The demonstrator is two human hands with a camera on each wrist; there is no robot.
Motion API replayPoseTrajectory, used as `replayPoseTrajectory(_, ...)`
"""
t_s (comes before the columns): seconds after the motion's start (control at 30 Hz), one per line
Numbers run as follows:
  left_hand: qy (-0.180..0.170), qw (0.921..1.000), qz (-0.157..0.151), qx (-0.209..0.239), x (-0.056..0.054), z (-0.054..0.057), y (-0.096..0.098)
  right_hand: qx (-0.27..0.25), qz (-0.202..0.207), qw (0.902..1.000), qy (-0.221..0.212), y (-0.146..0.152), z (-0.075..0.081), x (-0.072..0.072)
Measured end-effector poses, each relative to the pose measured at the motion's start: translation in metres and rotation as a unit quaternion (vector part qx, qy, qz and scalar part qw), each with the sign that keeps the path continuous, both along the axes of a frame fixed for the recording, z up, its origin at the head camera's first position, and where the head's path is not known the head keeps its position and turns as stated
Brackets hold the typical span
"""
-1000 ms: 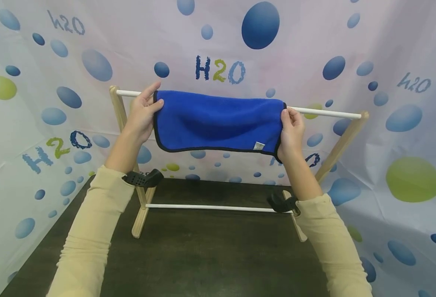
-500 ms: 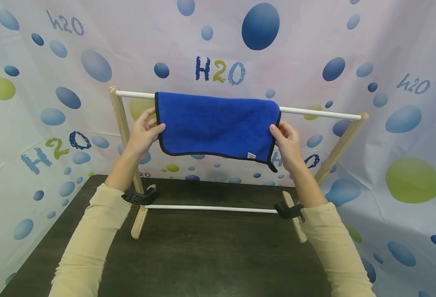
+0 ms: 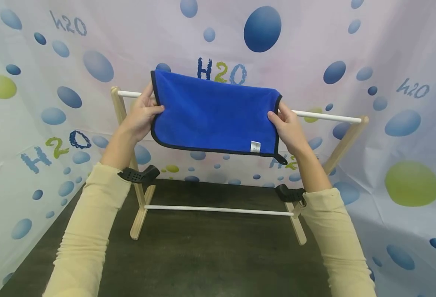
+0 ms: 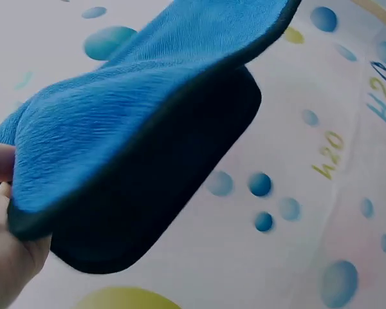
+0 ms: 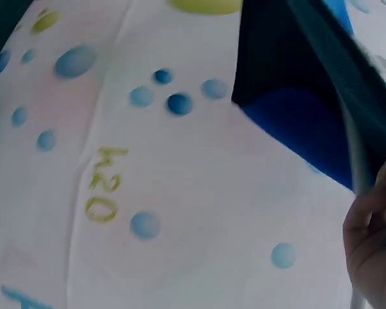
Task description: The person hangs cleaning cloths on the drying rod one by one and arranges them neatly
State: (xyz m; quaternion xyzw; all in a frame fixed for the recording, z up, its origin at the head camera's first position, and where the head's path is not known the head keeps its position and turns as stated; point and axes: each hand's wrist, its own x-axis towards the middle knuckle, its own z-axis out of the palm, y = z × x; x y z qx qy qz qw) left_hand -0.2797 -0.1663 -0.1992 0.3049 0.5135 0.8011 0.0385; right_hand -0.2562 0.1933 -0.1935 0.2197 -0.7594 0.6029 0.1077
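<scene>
A blue towel (image 3: pixel 214 113) with black edging and a small white label hangs doubled in front of the rack's top bar (image 3: pixel 325 116). Its upper edge stands above that bar, higher on the left. My left hand (image 3: pixel 137 115) pinches the towel's left edge between thumb and fingers. On the opposite side my right hand (image 3: pixel 290 128) pinches the right edge, close to the bar. In the left wrist view the towel's two layers (image 4: pixel 96 129) are spread apart, with a dark gap between them. The right wrist view has the bar passing beside my fingers (image 5: pixel 373 212).
The wooden rack has a left post (image 3: pixel 119 107), a right post (image 3: pixel 345 142) and a white lower bar (image 3: pixel 218 210). It stands on a dark table (image 3: pixel 210 255). Behind hangs a white curtain (image 3: pixel 370 165) printed with blue and green spots. Black wrist cameras (image 3: pixel 140 175) sit at both cuffs.
Both hands first slid down the towel's sides, then rose with it. Its upper edge has gone from lying along the bar to above it, and the towel has tilted.
</scene>
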Motion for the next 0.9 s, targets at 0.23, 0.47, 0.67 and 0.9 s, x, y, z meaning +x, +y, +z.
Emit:
replayPoseTrajectory(0.23, 0.007, 0.999, 0.007, -0.043, 0.001, -0.007, 0.002, 0.07, -0.037, 0.9952, 0.058, -0.007, 0.008, -0.004)
replayPoseTrajectory(0.47, -0.018, 0.9945, 0.051, -0.09, 0.004, -0.013, 0.003, -0.032, -0.08, 0.9963, 0.004, -0.007, -0.012, 0.0)
replayPoseTrajectory(0.67, -0.016, 0.9944, 0.096, -0.042, 0.007, -0.028, -0.004, -0.098, -0.069, 0.9912, 0.056, 0.0, -0.042, 0.002)
replayPoseTrajectory(0.9, 0.036, 0.9819, 0.148, -0.113, 0.01, -0.07, -0.004, -0.025, -0.017, 0.9978, 0.059, 0.007, -0.074, 0.006)
